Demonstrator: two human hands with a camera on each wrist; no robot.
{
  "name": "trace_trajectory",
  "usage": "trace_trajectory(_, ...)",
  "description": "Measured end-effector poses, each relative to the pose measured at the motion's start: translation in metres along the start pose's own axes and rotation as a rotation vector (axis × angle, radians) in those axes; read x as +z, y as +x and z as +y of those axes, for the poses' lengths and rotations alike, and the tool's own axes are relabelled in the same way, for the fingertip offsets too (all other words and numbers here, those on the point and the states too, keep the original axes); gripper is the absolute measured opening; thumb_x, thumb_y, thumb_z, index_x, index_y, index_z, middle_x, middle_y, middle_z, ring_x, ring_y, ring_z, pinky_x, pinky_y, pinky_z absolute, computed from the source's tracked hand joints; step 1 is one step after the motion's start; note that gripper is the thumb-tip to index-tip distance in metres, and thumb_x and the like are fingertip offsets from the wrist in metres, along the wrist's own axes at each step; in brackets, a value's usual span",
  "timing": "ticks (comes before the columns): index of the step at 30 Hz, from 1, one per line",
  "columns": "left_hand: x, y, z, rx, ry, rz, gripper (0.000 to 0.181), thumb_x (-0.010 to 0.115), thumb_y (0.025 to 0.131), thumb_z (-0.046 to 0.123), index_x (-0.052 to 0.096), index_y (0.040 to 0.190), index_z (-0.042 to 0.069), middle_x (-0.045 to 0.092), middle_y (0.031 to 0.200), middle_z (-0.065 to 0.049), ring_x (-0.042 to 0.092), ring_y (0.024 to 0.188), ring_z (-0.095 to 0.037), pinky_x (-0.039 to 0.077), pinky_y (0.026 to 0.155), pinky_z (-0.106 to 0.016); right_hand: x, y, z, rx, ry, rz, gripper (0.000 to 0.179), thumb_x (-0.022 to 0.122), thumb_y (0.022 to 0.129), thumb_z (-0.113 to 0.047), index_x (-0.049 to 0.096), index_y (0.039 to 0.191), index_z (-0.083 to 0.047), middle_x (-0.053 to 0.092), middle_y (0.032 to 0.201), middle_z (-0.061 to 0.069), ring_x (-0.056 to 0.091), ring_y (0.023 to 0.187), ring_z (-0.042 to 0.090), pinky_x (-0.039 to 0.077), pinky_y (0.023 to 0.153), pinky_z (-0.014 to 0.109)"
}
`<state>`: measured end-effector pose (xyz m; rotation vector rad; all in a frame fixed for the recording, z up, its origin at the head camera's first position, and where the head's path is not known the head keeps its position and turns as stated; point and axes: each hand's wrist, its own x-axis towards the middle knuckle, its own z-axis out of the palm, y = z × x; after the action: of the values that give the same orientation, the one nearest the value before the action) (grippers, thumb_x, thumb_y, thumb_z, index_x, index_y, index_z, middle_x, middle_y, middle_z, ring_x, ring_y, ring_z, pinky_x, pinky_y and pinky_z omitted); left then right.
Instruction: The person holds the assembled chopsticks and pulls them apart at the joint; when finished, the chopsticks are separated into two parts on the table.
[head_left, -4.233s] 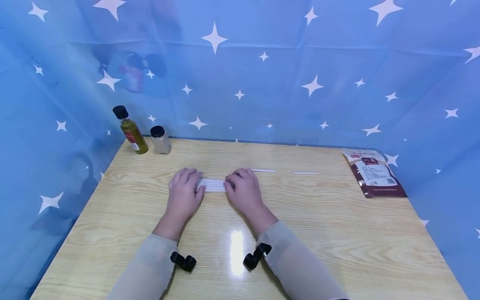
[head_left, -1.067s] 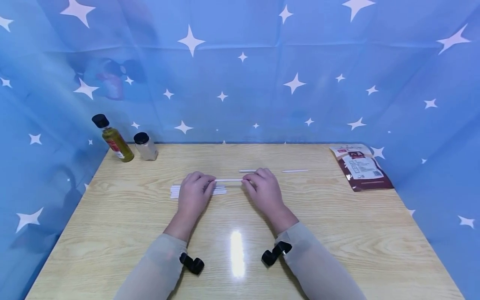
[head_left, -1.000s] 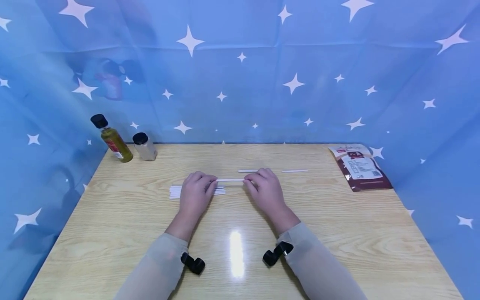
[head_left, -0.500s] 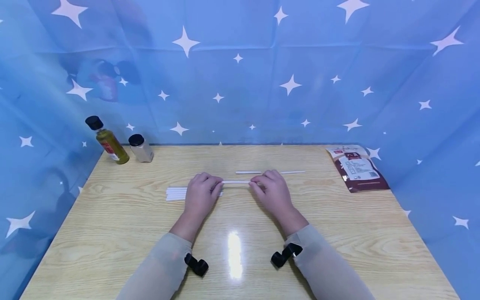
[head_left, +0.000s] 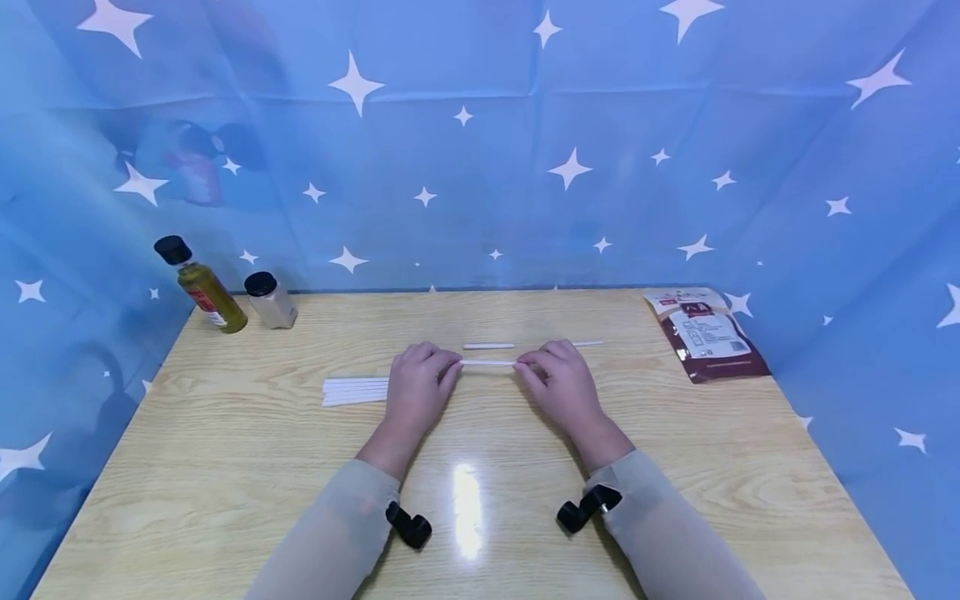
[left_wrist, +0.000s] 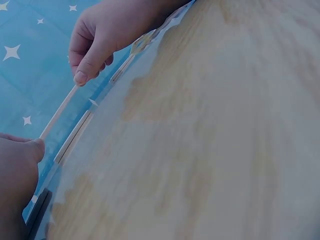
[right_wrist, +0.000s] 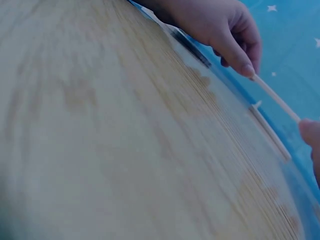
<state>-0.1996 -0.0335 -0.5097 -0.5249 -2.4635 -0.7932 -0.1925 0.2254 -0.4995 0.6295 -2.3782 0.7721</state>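
A thin white stick (head_left: 487, 362) is stretched level between both hands, slightly above the table. Its left end is pinched by the thumb and fingers of my left hand (head_left: 420, 383), its right end by those of my right hand (head_left: 558, 383). In the left wrist view the stick (left_wrist: 59, 112) runs between both pinches, the right hand (left_wrist: 102, 37) being the farther one. A bundle of similar white sticks (head_left: 354, 391) lies left of my left hand, which hides its right end. Behind the held stick, two single sticks lie in line: one (head_left: 489, 346) between the hands, another (head_left: 588, 343) partly behind the right hand.
On the wooden table (head_left: 300, 467), an oil bottle (head_left: 212, 296) and a black-lidded jar (head_left: 272, 302) stand at the back left. A brown-and-white pouch (head_left: 707, 335) lies flat at the back right. A blue star-patterned cloth (head_left: 450, 150) hangs behind.
Earlier both hands were on the stick bundle. Since then one stick has been taken up between them, and the hands have moved right with it, away from the bundle. The head view has shifted slightly.
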Motion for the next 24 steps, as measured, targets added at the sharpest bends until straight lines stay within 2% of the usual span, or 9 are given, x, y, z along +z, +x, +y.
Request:
trace_trajectory(7,0.008,0.008,0.009,0.01,-0.004,0.034,0.009,0.085,0.094,0.02,0.084,0.101,0.015,0.074,0.094,-0.003,0.067,0.089,-0.027,0.05,0.086,-0.049,-0.008,-0.001,0.01,0.007,-0.013,0.003,0.009,0.085,0.093,-0.017,0.082,0.095,-0.008,0.071,0.085,0.002,0.062,0.085,0.025,0.052,0.077,0.042)
trace_trajectory(15,0.023,0.015,0.025,0.023,-0.028,0.034,0.009,0.086,0.094,0.019,0.084,0.101,0.014,0.074,0.094,-0.003,0.068,0.089,-0.027,0.051,0.086,-0.049,-0.022,-0.006,0.027,0.017,-0.008,0.012,0.009,0.085,0.093,-0.015,0.082,0.097,-0.008,0.074,0.089,0.003,0.064,0.088,0.027,0.052,0.081,0.045)
trace_trajectory(24,0.041,0.022,0.043,0.026,-0.078,0.021,0.009,0.084,0.095,0.019,0.084,0.102,0.013,0.075,0.098,-0.003,0.068,0.091,-0.026,0.054,0.085,-0.048,-0.037,-0.016,0.044,0.102,0.054,0.004,0.007,0.084,0.094,-0.01,0.081,0.099,-0.007,0.072,0.091,0.003,0.061,0.088,0.024,0.048,0.076,0.041)
